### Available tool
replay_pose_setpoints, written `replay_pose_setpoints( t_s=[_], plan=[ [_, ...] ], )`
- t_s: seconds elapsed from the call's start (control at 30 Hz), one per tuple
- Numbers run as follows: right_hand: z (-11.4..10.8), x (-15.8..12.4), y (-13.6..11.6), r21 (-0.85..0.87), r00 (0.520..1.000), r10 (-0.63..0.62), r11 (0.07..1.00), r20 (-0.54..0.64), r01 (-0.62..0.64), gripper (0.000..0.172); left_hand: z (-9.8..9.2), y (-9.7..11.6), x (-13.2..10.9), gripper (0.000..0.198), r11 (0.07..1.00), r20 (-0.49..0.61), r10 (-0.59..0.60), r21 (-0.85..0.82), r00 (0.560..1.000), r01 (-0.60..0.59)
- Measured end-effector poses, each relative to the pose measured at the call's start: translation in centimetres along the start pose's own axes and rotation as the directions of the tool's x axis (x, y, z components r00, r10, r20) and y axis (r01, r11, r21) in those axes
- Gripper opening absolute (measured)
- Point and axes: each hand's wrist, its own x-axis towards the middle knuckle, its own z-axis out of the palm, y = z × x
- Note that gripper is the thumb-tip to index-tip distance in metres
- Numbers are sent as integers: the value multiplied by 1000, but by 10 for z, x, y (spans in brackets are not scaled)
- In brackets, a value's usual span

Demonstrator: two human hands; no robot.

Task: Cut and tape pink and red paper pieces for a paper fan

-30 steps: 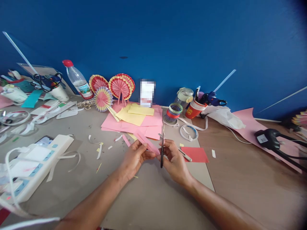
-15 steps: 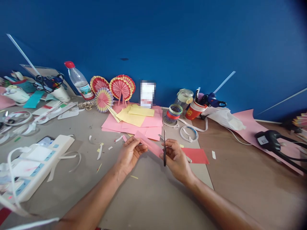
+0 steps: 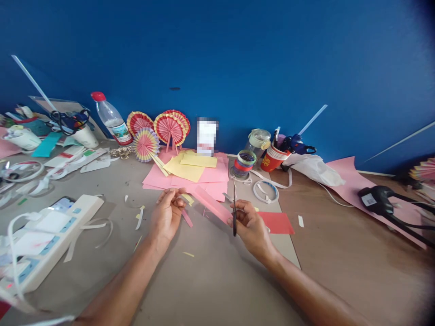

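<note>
- Table (image 3: 204,290): grey, carrying everything here.
- Pink sheets (image 3: 154,180): spread against the back of the table, beyond both hands.
- Right hand (image 3: 250,228): closed around the scissors, fingers also pinching the near end of the pink strip.
- Left hand (image 3: 167,213): loosely half-curled, apart from the strip, nothing seen in it.
- Pink strip (image 3: 211,204): slanting between the hands.
- Scissors (image 3: 234,221): blades pointing away from the person.
- Pink scrap (image 3: 187,218): beside the left hand.
</note>
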Motion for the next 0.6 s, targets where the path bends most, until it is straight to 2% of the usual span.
replay_pose_setpoints(
  t_s=[0.1,0.17,0.23,0.37,0.6],
  plan=[
    [0,3,-4,17,999,34,999,-11,-34,35,2,-6,-8,28,990,92,-99,112,991,89],
    [1,4,-6,14,1000,28,1000,-8,-28,35,6,-15,-18,33,965,199,-183,224,963,137],
    [4,4,-7,6,1000,23,1000,2,-23,34,10,-23,-27,35,940,255,-240,302,937,159],
    [8,2,-5,7,1000,20,1000,20,-20,32,13,-30,-33,34,914,274,-294,360,916,186],
    [13,2,4,7,1000,-12,1000,0,12,31,14,-29,-34,29,900,256,-298,395,919,182]
  ],
)
